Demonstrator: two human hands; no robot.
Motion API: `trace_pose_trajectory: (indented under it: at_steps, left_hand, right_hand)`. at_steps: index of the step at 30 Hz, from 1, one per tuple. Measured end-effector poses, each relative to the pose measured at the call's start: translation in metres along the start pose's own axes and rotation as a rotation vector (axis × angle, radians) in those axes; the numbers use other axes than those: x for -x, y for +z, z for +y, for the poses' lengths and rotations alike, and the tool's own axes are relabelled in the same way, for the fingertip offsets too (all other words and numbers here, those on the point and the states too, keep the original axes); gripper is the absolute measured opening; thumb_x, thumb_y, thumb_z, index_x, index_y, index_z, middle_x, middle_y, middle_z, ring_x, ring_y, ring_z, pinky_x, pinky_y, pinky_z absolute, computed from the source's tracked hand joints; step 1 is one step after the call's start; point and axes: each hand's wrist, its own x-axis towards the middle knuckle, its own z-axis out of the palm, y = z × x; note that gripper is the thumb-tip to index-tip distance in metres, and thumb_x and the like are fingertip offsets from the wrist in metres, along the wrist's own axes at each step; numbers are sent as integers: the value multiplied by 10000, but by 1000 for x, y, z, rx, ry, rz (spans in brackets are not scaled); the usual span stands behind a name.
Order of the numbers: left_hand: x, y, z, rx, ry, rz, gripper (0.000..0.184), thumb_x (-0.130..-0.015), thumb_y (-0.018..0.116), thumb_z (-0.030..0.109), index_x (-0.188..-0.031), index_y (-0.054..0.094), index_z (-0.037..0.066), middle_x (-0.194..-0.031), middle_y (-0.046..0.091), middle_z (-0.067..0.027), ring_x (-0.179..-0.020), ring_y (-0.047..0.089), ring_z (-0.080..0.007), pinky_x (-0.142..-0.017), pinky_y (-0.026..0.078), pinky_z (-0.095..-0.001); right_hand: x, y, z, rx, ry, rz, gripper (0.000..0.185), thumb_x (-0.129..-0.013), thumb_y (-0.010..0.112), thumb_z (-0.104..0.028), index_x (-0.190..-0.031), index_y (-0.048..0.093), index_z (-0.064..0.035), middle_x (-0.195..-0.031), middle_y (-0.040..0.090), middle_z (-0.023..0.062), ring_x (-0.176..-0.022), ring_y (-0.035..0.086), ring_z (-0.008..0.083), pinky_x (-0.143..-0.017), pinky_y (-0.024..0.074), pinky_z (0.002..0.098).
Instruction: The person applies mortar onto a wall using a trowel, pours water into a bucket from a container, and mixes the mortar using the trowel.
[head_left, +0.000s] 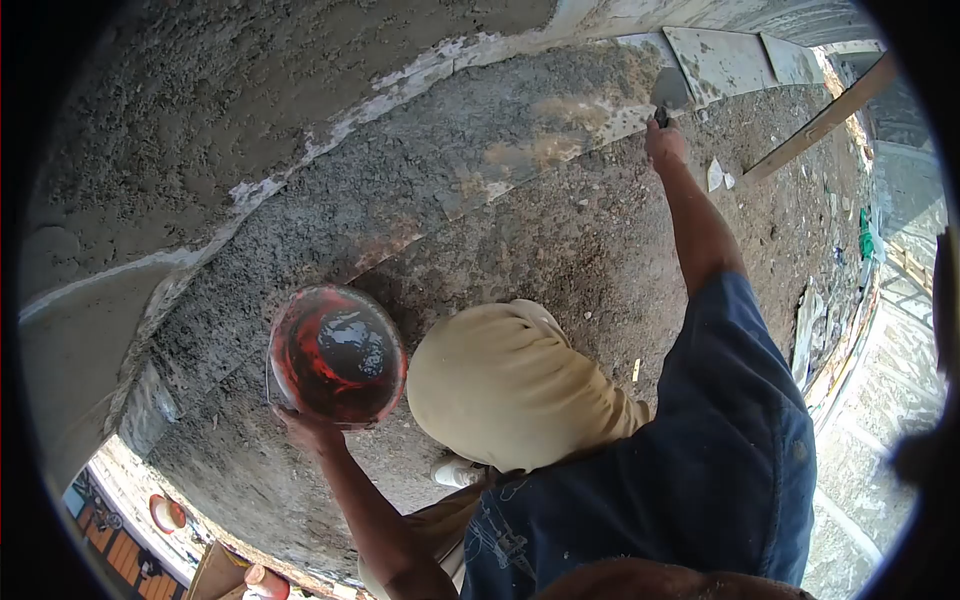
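Note:
My right hand point(667, 145) is closed round the dark handle of a trowel point(673, 88). Its grey blade lies over the edge of the mortar-smeared strip, beside a pale flat board point(708, 62). On the other side, my left hand point(308, 430) grips the lower edge of a red-and-black bucket point(397, 335), close to its thin wire handle. Dark, shiny liquid shows inside the bucket, which appears tilted on the rough ground. Whether the fingers hold the rim or the wire cannot be made out.
A rough plastered wall point(220, 90) runs along the upper left. Rubble ground point(590, 240) surrounds my bent knee point(500, 390). A wooden plank point(825, 118) slants in at upper right, near white scraps point(716, 176). Another bucket point(167, 513) stands at lower left.

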Motion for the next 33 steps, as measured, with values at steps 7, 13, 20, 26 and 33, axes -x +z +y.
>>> trace_pose_trajectory:
  at_steps: [7,13,20,26,33]
  left_hand:
    - [36,18,42,159,-59,16,794,-1018,255,578,-1517,247,-40,-1499,340,-307,-1347,427,-421,-1116,386,-496]
    - [37,18,38,56,67,40,757,-1032,287,525,-1524,223,-45,-1518,315,-298,-1353,423,-418,-1124,377,-494]
    - [22,22,37,-179,54,106,640,-1044,360,422,-1544,198,55,-1462,398,-282,-1285,487,-425,-1034,468,-496]
    - [34,33,13,136,-45,122,699,-1046,245,470,-1517,232,-48,-1513,310,-321,-1371,391,-439,-1133,373,-482]
    - [50,38,30,5,-53,130,684,-1050,258,448,-1525,201,-42,-1471,364,-341,-1307,462,-461,-1083,422,-503]
  right_hand:
    - [9,33,-81,183,-353,-114,453,-884,563,-342,-1170,626,3,-1081,687,260,-1034,662,409,-900,523,484]
    - [136,9,-95,75,-653,-214,493,-883,627,-233,-1325,459,-92,-1029,659,255,-898,668,449,-790,537,537]
    - [22,-2,-10,-347,-168,52,406,-930,618,-282,-1278,534,-90,-837,647,147,-709,667,302,-585,523,455]
    - [115,64,-97,-484,-263,-281,533,-940,598,-339,-1338,488,-2,-838,670,203,-631,664,300,-506,494,415]
    - [222,18,-128,-46,-594,-319,586,-898,606,-270,-1411,437,-41,-1002,679,279,-872,681,440,-722,555,501]
